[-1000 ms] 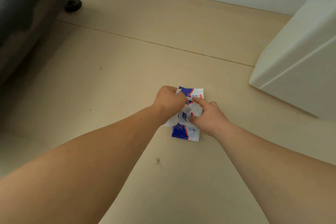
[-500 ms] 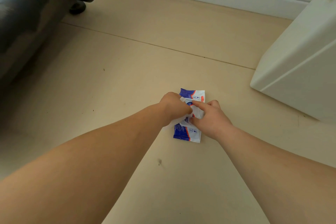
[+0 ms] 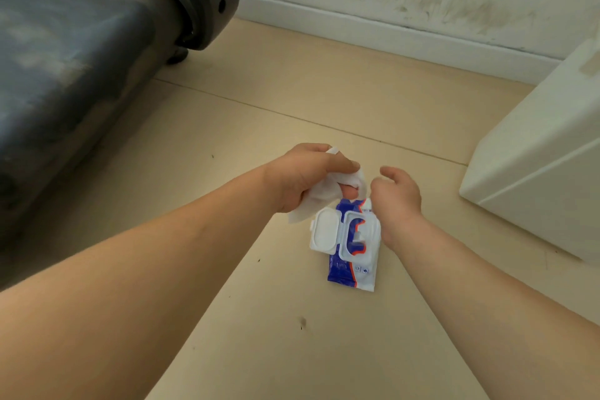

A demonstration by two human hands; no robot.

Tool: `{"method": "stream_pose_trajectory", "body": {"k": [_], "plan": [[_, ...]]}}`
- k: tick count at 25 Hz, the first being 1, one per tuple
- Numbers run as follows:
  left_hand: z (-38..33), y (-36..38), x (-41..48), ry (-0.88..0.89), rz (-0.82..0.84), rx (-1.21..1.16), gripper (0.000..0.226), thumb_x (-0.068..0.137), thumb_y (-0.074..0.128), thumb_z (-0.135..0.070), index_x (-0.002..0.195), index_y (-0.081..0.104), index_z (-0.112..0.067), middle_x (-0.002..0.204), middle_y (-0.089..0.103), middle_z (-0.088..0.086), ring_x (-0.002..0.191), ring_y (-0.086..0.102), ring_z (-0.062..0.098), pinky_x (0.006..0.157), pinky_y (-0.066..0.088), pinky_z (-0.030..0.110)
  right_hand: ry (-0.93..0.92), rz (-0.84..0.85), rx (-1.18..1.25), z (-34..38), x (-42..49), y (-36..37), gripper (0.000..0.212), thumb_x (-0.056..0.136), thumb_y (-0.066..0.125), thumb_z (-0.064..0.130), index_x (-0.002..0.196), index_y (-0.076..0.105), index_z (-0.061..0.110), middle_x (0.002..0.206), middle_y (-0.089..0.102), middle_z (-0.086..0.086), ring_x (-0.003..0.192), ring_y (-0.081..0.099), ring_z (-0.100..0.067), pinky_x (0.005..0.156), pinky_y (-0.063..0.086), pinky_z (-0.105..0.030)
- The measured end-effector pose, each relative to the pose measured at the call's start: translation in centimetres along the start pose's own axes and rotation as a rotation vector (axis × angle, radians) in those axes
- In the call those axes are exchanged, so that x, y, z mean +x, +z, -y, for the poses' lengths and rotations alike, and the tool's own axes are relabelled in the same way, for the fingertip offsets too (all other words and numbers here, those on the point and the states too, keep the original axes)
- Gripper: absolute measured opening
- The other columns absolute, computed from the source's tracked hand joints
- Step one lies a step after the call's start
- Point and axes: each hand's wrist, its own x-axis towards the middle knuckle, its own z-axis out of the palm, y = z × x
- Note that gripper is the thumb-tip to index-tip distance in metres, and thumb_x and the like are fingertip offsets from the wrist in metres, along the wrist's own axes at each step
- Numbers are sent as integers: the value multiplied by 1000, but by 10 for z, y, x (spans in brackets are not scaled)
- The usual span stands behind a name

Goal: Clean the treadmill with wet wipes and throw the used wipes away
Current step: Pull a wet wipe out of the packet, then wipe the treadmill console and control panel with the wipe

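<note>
Fingers (image 3: 341, 165) on the left hand (image 3: 302, 178): curled round a wipe (image 3: 324, 193), held just above the pack (image 3: 354, 250), centre of the frame. Half a second back, both hands down on the pack, tugging at the opening. Pulled clear now, so first wipe out. Means done with the fetching bit, probably on to actually wiping the treadmill (image 3: 81, 42), upper left. Right hand (image 3: 397, 195) off the pack too, hovering just beside the wipe's edge with loosely curled fingers, apparently gripping nothing. Lid (image 3: 324, 234) flipped open, pack flat on the floor (image 3: 259, 114). Might want snapping shut before the rest dry out.

Hard to make out: right thumb tucked behind the hand, so can't rule out a touch on the wipe. Treadmill cut off by the left edge and blurry. No bin anywhere in frame. No idea about the white box (image 3: 535, 178) at the right, also cut off.
</note>
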Motion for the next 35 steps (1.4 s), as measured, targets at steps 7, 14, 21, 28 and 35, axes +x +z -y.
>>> {"method": "stream_pose_trajectory", "body": {"k": [7, 14, 21, 28, 35], "plan": [[-58, -15, -110, 45, -29, -292, 12, 90, 68, -3, 91, 60, -12, 85, 68, 14, 60, 57, 22, 66, 53, 30, 234, 571, 423, 109, -133, 4, 43, 100, 51, 46, 111, 71, 10, 83, 68, -11, 71, 62, -24, 79, 54, -39], [-192, -87, -331, 113, -154, -190, 5, 92, 71, -13, 90, 66, -13, 80, 65, 9, 72, 60, 19, 70, 49, 33, 239, 827, -113, 286, -329, 2, 58, 101, 38, 54, 98, 78, 12, 87, 69, -12, 77, 62, -28, 74, 51, -43], [-404, -182, -588, 281, -371, -187, 11, 95, 67, -9, 97, 64, 1, 77, 65, 10, 66, 57, 18, 62, 46, 24, -96, 874, -42, 535, -559, 48, 29, 95, 65, 25, 101, 70, -3, 94, 71, -19, 85, 66, -27, 81, 52, -42], [-535, -276, -771, 468, -577, -243, 18, 95, 69, -8, 110, 64, 0, 79, 63, 10, 69, 56, 19, 57, 48, 22, -235, 1009, 201, 700, -736, 132, 20, 79, 80, 14, 77, 61, 13, 92, 69, -19, 86, 68, -28, 83, 56, -42], [-597, -345, -788, 506, -591, -213, 15, 93, 69, -5, 107, 72, -8, 78, 62, 2, 68, 54, 10, 63, 46, 20, -321, 1016, 138, 781, -753, 196, 17, 84, 74, 7, 96, 63, 9, 92, 72, -15, 82, 66, -25, 76, 54, -38]]}}
